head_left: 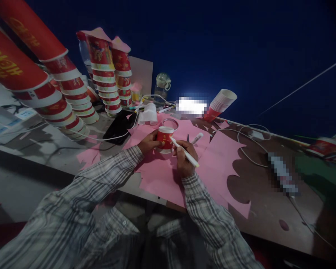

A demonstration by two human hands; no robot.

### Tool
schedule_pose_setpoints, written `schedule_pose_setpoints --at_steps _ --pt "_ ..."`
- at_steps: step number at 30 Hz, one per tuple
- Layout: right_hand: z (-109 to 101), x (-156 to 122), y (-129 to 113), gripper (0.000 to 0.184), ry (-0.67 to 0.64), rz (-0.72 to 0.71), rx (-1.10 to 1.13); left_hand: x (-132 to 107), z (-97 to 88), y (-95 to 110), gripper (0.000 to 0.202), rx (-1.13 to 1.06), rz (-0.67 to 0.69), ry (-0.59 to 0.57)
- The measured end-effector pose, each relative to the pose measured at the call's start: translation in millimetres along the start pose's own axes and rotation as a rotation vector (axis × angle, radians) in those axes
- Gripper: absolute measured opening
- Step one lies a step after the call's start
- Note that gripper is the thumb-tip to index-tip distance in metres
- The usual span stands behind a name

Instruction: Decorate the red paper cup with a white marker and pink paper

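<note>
The left hand (pixel 149 143) has its fingers closed around a small red paper cup with a white rim (pixel 165 139), which stands upside down on a large sheet of pink paper with jagged cut edges (pixel 212 164) near the middle of the counter (pixel 268 209). The right hand (pixel 184 157) grips a white marker pen (pixel 184 152), its tip touching the cup's right side. Just beyond the cup lies a clear round ring (pixel 170 123), and to its right a second white marker (pixel 197 138) rests on the pink sheet. Further left a black phone-like slab (pixel 119 127) lies beside a crumpled white cloth (pixel 148 113). Tall leaning stacks of red-and-white paper cups (pixel 72 97) crowd the far left, two of them topped with pink paper caps. A tilted stack of white cups (pixel 222 101) sits at the far edge, right of a small clear jar (pixel 162 85). A thin white cable (pixel 249 149) loops across the brown counter on the right.
</note>
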State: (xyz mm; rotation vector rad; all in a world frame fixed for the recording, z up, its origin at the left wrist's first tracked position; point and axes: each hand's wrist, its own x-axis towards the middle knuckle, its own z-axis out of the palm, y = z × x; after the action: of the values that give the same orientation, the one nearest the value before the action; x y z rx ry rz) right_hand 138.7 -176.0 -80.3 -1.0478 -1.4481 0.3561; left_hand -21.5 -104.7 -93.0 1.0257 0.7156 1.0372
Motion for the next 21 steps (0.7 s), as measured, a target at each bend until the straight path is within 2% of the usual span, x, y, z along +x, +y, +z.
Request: schedule_pose_setpoints --at_steps 7,16,18,21 --pt "0.7 1.5 -4.4 0.021 -0.059 -0.07 0.009 -2.2 -0.7 -1.1 0.054 0.021 -0.015 -0.01" --pt "0.8 -0.2 0.6 0.027 0.061 0.115 0.042 -1.4 1.5 1.5 0.05 -0.011 0.009 0.006" --pt "0.5 -0.5 -0.4 0.026 0.054 0.102 0.057 -2.4 3.1 2.2 0.05 -0.023 0.012 -0.001" --pt "0.5 0.0 -2.8 0.023 0.002 0.008 0.048 -3.4 5.0 4.3 0.051 -0.004 0.016 -0.022"
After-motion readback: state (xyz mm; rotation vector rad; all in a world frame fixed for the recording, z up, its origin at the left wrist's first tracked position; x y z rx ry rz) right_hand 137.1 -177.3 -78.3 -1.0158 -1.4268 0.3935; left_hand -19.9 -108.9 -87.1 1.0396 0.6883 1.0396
